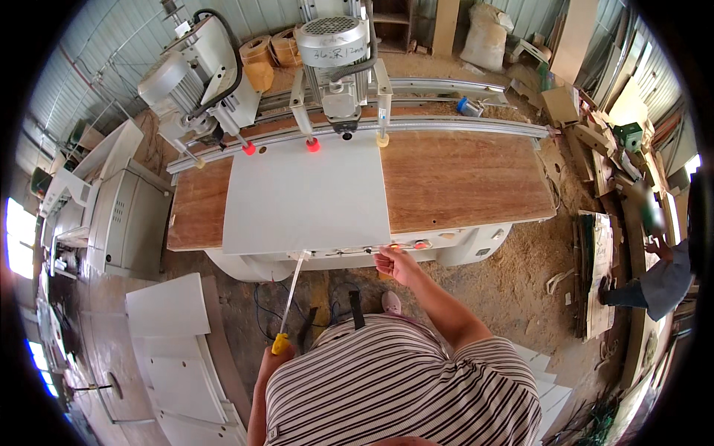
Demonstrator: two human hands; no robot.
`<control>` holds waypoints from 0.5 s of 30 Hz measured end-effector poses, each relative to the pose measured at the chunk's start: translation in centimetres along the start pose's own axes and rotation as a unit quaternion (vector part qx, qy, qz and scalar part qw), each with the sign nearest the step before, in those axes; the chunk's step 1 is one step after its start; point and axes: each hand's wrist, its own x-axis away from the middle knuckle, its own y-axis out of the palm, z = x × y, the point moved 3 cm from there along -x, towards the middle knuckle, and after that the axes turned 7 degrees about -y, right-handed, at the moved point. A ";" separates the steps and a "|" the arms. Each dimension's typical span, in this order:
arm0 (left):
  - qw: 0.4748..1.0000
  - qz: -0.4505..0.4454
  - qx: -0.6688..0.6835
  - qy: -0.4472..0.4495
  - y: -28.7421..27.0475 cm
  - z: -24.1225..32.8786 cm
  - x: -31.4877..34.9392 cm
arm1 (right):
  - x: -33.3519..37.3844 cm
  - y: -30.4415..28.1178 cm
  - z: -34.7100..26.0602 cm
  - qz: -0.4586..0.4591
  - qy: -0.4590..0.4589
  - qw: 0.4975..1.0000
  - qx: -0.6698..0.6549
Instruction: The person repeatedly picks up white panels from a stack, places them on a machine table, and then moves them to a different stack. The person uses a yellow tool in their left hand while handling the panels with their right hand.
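A white panel (305, 197) lies on the wooden top of a boring machine (454, 182), its front edge at the table's near side. My left hand (277, 358), low and left of my body, is closed around the yellow handle of a tool with a long, straight metal shaft (293, 297). The shaft's far end reaches the panel's front edge; whether it touches is unclear. My right hand (398, 266) is at the machine's front control strip (349, 252), by the panel's near right corner. Its fingers are curled, and their tips hide what they press or hold.
Two drilling heads with motors (335, 56) stand over the panel's far edge, with red-tipped clamps (313, 145). Cut white boards (175, 312) are stacked on the floor at left. Sawdust (520, 290) covers the floor at right, where another person (666, 275) stands beside scrap boards.
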 end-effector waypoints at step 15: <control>0.978 -0.071 -0.186 0.063 5.0 0.6 -1.6 | -2.6 -2.5 -2.4 0.003 0.018 1.000 0.013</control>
